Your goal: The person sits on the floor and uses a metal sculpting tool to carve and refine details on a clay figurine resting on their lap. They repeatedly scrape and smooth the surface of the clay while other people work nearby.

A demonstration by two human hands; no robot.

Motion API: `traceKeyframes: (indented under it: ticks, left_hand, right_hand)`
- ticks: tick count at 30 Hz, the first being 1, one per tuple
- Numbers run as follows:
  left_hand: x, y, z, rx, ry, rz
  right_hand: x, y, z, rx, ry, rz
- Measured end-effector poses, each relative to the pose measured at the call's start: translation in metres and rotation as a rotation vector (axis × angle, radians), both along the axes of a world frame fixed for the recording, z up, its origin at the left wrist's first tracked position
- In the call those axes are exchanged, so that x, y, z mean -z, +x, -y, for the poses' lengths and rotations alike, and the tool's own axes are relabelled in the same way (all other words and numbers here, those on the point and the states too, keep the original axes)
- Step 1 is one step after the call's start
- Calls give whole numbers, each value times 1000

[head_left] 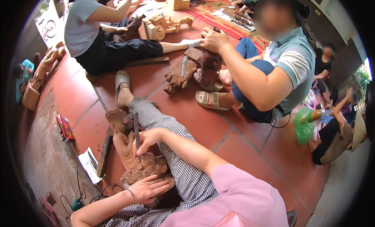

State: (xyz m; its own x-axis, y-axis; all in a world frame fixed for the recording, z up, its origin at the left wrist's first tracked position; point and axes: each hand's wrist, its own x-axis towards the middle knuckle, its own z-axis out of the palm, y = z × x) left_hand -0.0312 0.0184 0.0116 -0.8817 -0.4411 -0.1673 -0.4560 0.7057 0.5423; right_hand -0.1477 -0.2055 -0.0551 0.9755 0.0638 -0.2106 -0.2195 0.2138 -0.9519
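A brown carved wooden statue (124, 149) leans between my legs, its wider base toward me. My right hand (148, 140) is closed round a long, narrow dark chisel (136, 129), held nearly upright. The lower end of the chisel meets the carving near a rounded part. Lower down, my left hand (148, 189) lies flat on the base of the statue with fingers stretched out, a bracelet at the wrist. Beside the statue, a dark wooden mallet or stick (103, 156) rests on the floor. Part of the statue is hidden behind my right hand.
White paper (90, 164) and a red packet (65, 127) lie at the left, with black cables (102, 192) nearby. Ahead sits a person with a dark carving (211, 67), next to a rough wood block (181, 74). Another person sits far left. A green bag (304, 125) is at right.
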Motion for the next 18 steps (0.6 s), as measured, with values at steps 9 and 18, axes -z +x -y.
traceKeyframes:
  ticks: [9,18]
  left_hand:
    - [11,2,-5,4,-23,-35]
    - [16,4,-7,1,-42,-56]
  right_hand:
    - [-12,-7,-5,79,57,-4]
    - [-6,0,-5,70,45,-48]
